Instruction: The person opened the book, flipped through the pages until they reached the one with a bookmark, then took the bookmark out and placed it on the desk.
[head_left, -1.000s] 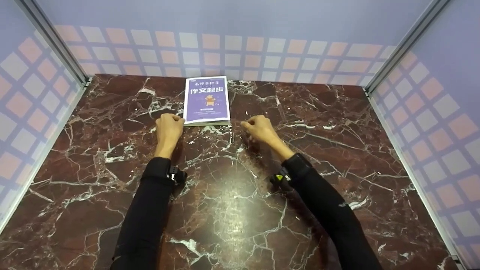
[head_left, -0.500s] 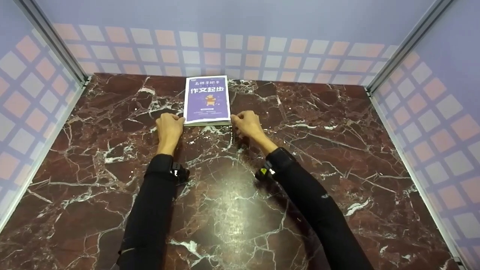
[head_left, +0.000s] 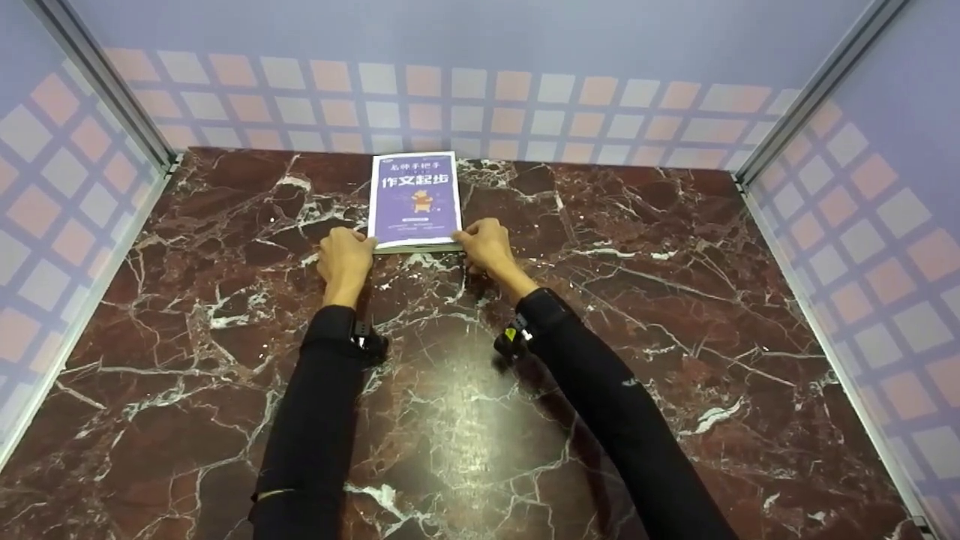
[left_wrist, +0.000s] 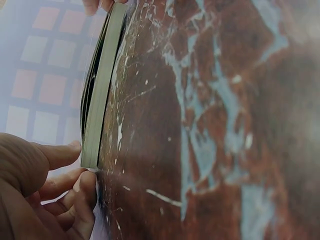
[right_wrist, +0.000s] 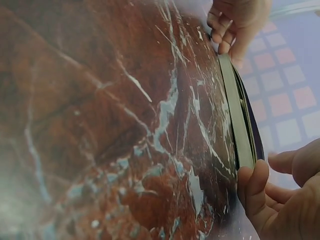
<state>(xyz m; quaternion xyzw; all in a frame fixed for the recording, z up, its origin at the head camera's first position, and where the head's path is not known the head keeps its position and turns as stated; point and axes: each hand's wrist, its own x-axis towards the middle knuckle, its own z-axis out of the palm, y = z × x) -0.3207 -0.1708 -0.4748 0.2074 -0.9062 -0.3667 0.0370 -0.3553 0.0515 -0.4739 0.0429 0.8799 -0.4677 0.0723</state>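
A purple paperback book [head_left: 415, 202] with a white border, Chinese characters and a cartoon bear lies face up at the back of the marble-patterned table. My left hand [head_left: 345, 259] grips its near left corner; in the left wrist view the thumb [left_wrist: 65, 154] is at the top cover and the curled fingers are at the corner below. At the near right corner, my right hand [head_left: 487, 246] holds the book, thumb over the cover edge. The right wrist view shows its fingertips [right_wrist: 254, 182] against the page block [right_wrist: 237, 112], whose top cover bows up slightly.
A lilac panel with pink and white squares [head_left: 510, 86] stands right behind the book. Similar panels [head_left: 45, 157] rise on the left and right edges of the dark red table [head_left: 450, 375]. Black wrist cameras [head_left: 367, 346] sit under both forearms.
My right hand has moved left from beside the book to its near right corner and now holds it. My left hand has shifted slightly right at its corner; the book has barely moved.
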